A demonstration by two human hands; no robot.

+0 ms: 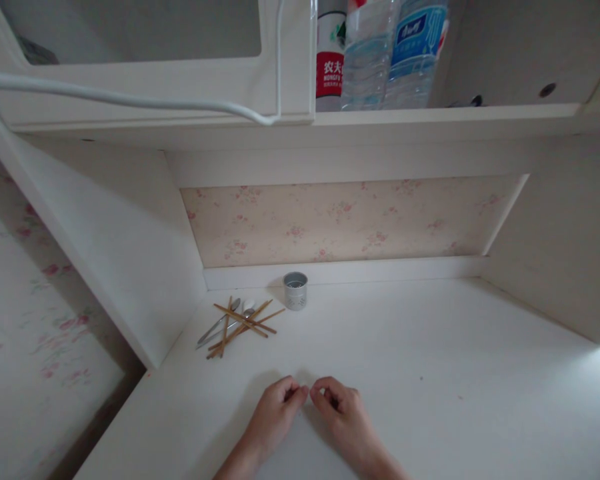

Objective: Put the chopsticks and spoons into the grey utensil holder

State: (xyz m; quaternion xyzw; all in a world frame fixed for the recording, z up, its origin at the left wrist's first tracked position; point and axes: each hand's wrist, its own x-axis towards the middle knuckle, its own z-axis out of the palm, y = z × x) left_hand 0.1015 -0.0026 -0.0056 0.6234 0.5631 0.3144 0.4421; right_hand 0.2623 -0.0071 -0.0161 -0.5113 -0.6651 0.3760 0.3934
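Observation:
My left hand [279, 408] rests low in the middle of the white desk [430, 333], its fingers curled and thumb against the index finger. My right hand [341, 408] mirrors it, also closed, with its fingertips almost meeting those of the left. I see nothing between the fingers of either one. Beyond them, to the left, several wooden chopsticks [245, 319] lie crossed in a loose pile. Metal spoons [211, 331] lie among them, partly covered. A grey metal utensil holder [295, 293] with small holes stands upright just right of the pile.
Overhead runs a white shelf [430, 119] holding water bottles [367, 60]. A white cable [130, 100] hangs in front of the cabinet at upper left. White side panels [125, 233] bound the desk, and a floral wall strip [340, 220] shows behind.

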